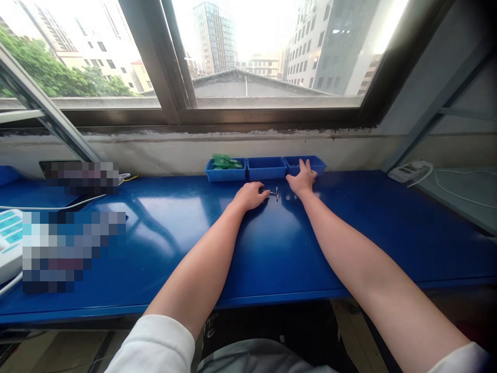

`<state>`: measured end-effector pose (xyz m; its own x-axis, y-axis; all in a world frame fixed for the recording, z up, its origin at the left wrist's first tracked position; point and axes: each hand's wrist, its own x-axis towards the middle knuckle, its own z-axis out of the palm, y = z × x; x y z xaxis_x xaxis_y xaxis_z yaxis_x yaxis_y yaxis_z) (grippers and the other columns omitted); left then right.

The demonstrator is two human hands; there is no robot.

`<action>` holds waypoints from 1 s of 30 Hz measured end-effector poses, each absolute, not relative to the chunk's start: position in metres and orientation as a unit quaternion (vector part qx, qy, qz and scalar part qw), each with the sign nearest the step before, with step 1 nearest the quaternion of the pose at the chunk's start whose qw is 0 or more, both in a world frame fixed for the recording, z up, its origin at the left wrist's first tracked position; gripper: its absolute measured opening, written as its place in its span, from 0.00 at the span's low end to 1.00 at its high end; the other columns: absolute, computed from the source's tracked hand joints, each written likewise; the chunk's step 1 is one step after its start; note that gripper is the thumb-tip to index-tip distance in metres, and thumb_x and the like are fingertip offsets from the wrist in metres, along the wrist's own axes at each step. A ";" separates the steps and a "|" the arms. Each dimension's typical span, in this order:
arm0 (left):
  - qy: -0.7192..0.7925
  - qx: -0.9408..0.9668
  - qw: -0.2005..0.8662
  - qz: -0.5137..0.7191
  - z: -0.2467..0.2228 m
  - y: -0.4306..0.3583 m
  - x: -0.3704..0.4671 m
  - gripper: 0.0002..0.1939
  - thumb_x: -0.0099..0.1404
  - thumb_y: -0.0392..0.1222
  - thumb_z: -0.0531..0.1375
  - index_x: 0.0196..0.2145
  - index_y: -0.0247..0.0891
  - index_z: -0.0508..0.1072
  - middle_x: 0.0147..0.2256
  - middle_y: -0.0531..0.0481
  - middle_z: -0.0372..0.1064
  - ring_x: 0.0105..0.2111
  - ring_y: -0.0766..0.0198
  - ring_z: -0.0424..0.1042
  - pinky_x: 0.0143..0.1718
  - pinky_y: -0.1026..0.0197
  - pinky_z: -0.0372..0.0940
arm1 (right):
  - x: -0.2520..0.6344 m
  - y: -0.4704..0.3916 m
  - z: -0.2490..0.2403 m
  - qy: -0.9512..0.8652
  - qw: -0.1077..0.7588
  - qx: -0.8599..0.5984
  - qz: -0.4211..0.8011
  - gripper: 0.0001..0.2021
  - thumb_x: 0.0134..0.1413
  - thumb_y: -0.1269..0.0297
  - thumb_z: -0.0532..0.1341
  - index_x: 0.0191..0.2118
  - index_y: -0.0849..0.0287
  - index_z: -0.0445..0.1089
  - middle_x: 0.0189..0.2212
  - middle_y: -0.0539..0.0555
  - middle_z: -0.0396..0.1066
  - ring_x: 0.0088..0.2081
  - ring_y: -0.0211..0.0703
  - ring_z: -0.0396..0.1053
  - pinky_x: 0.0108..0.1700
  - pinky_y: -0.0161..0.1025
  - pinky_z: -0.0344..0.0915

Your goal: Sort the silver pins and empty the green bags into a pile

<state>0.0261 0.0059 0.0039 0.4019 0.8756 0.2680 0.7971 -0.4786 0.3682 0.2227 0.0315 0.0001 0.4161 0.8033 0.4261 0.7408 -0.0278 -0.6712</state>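
Note:
My left hand (pixel 249 197) is closed just above the blue table (pixel 272 259), holding a small, thin metal piece (pixel 277 194). Its cross-shaped end sticks out to the right past my fingertips, and the part under my fingers is hidden. My right hand (pixel 302 180) is at the right-hand blue bin (pixel 319 165), with fingers apart and reaching over its front rim. Small dark and shiny bits show inside that bin, too small to name. Beside it stand a middle blue bin (pixel 266 170) and a left blue bin (pixel 226 175) holding green plastic packets (pixel 225 162).
Behind the bins, a low wall (pixel 166 152) runs under a window. A white power strip (pixel 410 170) with a cable lies at the far right. On the left are a white device (pixel 10 241), a white cable (pixel 70 207) and blurred-out items. Metal posts stand at both sides.

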 end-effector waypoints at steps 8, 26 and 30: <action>0.491 0.836 0.070 0.235 0.006 0.006 0.027 0.21 0.65 0.52 0.50 0.45 0.37 0.72 0.46 0.43 0.71 0.45 0.55 0.69 0.46 0.59 0.63 | 0.214 0.028 0.004 -0.592 0.529 -0.606 -0.050 0.13 0.43 0.70 0.56 0.38 0.62 0.70 0.43 0.61 0.67 0.47 0.51 0.61 0.51 0.47 0.59; 0.480 0.822 0.154 0.264 0.012 0.001 0.026 0.21 0.68 0.49 0.45 0.40 0.40 0.74 0.42 0.47 0.74 0.42 0.59 0.70 0.42 0.62 0.62 | 0.194 0.018 -0.001 -0.816 0.264 -0.512 0.052 0.10 0.50 0.59 0.59 0.32 0.57 0.75 0.32 0.53 0.70 0.32 0.40 0.67 0.36 0.34 0.61; 0.469 0.833 0.153 0.249 0.013 -0.002 0.027 0.20 0.67 0.51 0.46 0.40 0.40 0.74 0.43 0.48 0.73 0.42 0.59 0.70 0.41 0.63 0.63 | 0.194 0.020 -0.002 -0.817 0.251 -0.517 0.047 0.10 0.52 0.60 0.58 0.32 0.58 0.75 0.32 0.54 0.70 0.34 0.41 0.67 0.37 0.34 0.60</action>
<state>0.0270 -0.0022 0.0133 0.4352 0.8584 0.2714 0.7057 -0.5125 0.4892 0.1936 0.0196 -0.0020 -0.3391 0.8686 0.3613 0.8216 0.4605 -0.3361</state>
